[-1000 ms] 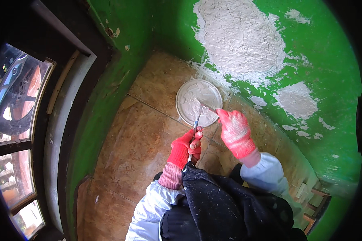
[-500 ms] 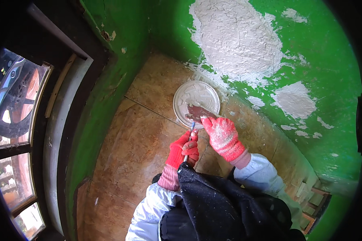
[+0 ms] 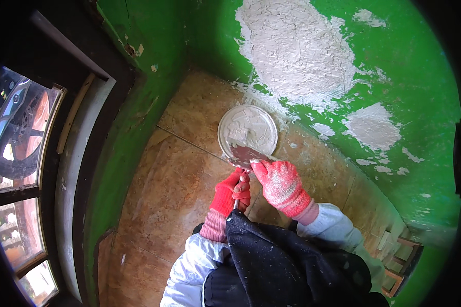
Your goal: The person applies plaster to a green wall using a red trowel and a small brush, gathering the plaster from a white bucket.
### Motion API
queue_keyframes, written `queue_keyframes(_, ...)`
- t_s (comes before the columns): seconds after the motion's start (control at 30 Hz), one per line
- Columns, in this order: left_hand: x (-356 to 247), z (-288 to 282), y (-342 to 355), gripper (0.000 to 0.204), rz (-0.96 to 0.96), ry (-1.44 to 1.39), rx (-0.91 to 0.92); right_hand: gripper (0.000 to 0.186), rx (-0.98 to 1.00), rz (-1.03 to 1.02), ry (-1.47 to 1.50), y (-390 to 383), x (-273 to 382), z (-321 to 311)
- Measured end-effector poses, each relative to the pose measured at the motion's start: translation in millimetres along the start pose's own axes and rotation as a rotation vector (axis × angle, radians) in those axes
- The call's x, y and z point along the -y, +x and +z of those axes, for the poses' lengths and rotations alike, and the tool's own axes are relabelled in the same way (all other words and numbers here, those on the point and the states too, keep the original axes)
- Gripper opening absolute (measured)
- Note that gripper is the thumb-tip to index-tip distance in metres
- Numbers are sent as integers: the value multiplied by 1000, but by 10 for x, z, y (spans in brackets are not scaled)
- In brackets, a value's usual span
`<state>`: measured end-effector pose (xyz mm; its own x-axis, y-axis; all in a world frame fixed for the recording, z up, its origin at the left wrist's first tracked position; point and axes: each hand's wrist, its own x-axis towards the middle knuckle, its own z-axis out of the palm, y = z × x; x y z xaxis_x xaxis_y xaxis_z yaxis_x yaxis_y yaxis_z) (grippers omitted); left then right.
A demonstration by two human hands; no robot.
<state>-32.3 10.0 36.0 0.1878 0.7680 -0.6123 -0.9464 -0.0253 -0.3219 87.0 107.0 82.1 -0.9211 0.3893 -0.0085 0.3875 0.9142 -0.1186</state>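
In my right hand (image 3: 280, 185), gloved in red, is a putty knife (image 3: 248, 155) with a flat reddish-brown blade; my fingers are closed on its near end. The blade lies over the near rim of a round white lid (image 3: 247, 132) spread with pale putty. Just below the blade, my left hand (image 3: 231, 195), in a matching glove, is wrapped round a thin stick-like tool (image 3: 235, 204). The blade and my fingers hide the tool's upper end, so its kind does not show.
A green wall (image 3: 338, 110) on the right bears rough patches of white plaster (image 3: 297, 53). Brown tiles (image 3: 171, 179) cover the floor. On the left stands a dark-framed glass door or window (image 3: 23, 192). A small wooden frame (image 3: 402, 266) leans at the lower right.
My right hand has drawn the putty knife back toward me and slightly left, from over the lid to its near rim. The left tool's bluish tip, visible before, is now behind the blade.
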Motion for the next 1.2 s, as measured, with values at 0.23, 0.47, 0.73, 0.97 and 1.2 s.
queue_keyframes(0.23, -36, -105, 24, 22, -86, 145, 63, 34, -21, -22, -190, 57, -97, 17)
queue_keyframes(0.47, 30, -82, 42, 18, 41, 401, -149, 26, -94, -24, -224, 159, -285, 173)
queue_keyframes(0.73, 130, -19, -77, 22, 120, 931, -254, 24, -108, -51, -210, 90, -382, 288)
queue_keyframes(0.97, 85, -109, -16, 21, 263, 967, -382, 27, -130, 125, 40, -6, -340, -5)
queue_keyframes(1.2, 68, -135, -17, 19, 318, 1009, -375, 38, -37, -122, -167, -288, 13, -1)
